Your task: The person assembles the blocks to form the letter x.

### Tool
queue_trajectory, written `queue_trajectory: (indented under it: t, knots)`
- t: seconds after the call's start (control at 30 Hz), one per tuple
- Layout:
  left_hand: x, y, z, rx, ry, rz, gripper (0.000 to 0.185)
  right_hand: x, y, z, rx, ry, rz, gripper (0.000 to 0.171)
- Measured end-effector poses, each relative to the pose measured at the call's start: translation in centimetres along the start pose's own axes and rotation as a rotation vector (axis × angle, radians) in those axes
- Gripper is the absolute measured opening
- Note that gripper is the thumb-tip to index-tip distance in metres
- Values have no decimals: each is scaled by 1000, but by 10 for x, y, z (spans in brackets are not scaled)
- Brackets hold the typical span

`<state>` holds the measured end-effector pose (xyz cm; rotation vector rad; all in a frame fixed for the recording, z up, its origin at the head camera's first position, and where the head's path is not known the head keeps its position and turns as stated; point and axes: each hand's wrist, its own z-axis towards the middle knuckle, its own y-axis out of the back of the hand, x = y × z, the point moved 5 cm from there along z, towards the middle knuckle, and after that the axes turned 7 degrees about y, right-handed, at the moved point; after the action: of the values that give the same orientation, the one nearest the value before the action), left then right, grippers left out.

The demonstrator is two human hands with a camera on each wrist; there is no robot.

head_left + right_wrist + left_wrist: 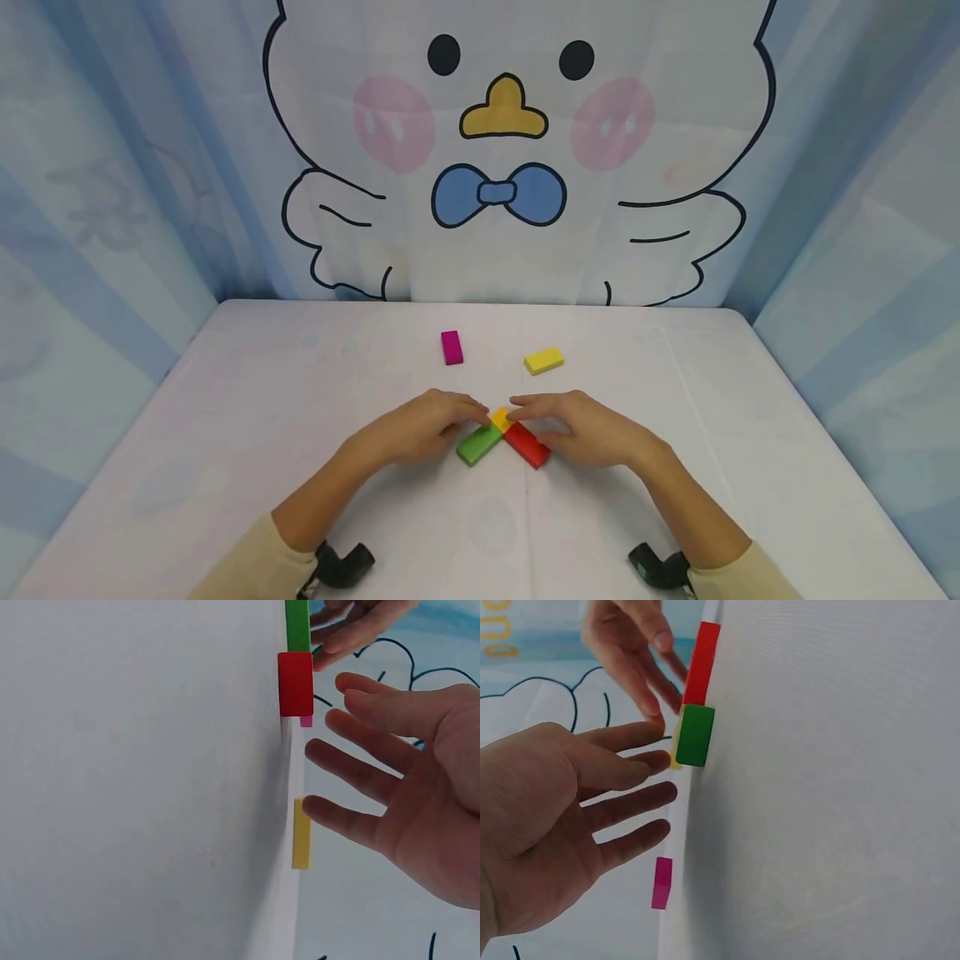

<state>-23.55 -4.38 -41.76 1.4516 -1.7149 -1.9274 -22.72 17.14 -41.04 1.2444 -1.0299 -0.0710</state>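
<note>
A green block (478, 443) and a red block (527, 444) lie in a V on the white table (300, 400). A small yellow-orange block (501, 418) sits at the point where they meet. My left hand (468, 414) comes in from the left with straight, spread fingers (641, 780), and its tips are at the small block (676, 754). From the right my right hand (525, 410) comes in the same way, fingers (352, 750) straight, above the red block (295, 682). Neither hand grips anything.
A magenta block (452, 347) and a yellow block (543, 360) lie flat farther back on the table. A cartoon bird curtain (502, 150) hangs behind the table, with blue drapes on both sides.
</note>
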Motion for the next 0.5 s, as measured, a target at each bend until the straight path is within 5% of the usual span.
queue_trajectory:
  t: [0.5]
  knots:
    - [2,-17,4,126,-2,80,54,-9,9,-3,-50,-32,-53,43]
